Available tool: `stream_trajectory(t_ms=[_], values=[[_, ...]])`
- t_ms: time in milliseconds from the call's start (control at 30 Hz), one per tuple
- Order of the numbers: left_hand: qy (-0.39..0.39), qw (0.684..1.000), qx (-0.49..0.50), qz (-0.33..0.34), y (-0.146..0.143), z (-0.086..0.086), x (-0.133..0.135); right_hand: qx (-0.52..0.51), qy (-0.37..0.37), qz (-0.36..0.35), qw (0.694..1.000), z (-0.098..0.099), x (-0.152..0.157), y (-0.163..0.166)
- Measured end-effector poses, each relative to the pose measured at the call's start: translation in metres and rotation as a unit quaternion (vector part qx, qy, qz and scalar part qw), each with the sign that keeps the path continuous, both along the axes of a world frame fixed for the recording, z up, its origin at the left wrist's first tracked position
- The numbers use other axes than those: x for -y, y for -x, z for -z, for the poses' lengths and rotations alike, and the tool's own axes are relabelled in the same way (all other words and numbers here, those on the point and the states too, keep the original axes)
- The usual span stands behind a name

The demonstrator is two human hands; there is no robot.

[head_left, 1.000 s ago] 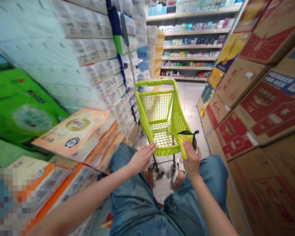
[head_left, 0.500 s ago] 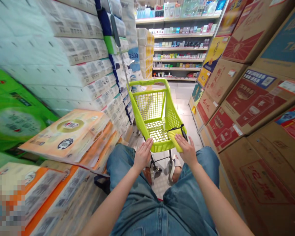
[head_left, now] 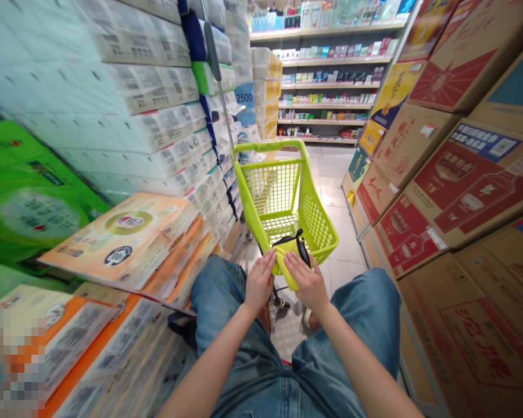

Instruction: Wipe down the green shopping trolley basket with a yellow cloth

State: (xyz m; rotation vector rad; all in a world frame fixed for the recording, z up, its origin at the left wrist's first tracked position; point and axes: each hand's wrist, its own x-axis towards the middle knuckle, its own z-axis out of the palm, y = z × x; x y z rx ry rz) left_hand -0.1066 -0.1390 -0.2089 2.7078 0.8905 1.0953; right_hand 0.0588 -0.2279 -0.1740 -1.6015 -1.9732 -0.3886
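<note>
Over the near rim of a lime-green shopping basket cart (head_left: 316,217), both of my hands meet at a soft yellow pouch (head_left: 290,281) with black trim and a small black loop. My right hand (head_left: 305,283) is closed on the pouch, its fingers lying across the front. At the pouch's left edge is my left hand (head_left: 260,284), fingers held together against the yellow fabric; its thumb is partly hidden. The visible part of the cart's basket shows a bare grid floor behind the pouch.
Wrapped paper packs (head_left: 157,87) are stacked high on the left, with an orange-and-white carton (head_left: 135,232) close by. Printed cardboard boxes (head_left: 470,174) line the right. Shelves of small goods (head_left: 331,61) stand at the aisle's far end. A metal pole (head_left: 211,52) rises beside the cart.
My right hand has brought the yellow pouch leftward across the cart's near rim. My left hand has left the rim and now touches the pouch's left edge.
</note>
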Motion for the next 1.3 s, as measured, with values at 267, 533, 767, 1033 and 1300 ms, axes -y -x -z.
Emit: stream_trajectory(t_ms=[267, 533, 767, 1033, 1300], values=[[-0.014, 1.000, -0.011, -0.004, 0.000, 0.003, -0.002, -0.027, -0.061, 0.161, 0.985, 0.011, 0.023, -0.100], [-0.015, 1.000, -0.009, -0.016, -0.002, -0.002, 0.005, -0.056, -0.006, 0.131, 0.990, 0.000, -0.011, 0.024], [0.000, 0.997, -0.069, -0.032, -0.001, -0.013, 0.016, 0.025, -0.005, -0.008, 1.000, 0.003, 0.011, -0.039], [0.029, 0.998, -0.055, -0.028, 0.000, -0.016, 0.018, -0.042, -0.045, 0.162, 0.985, 0.008, 0.019, -0.082], [0.018, 0.999, -0.041, -0.018, 0.001, -0.009, 0.015, -0.045, -0.020, 0.041, 0.998, 0.006, -0.001, 0.035]])
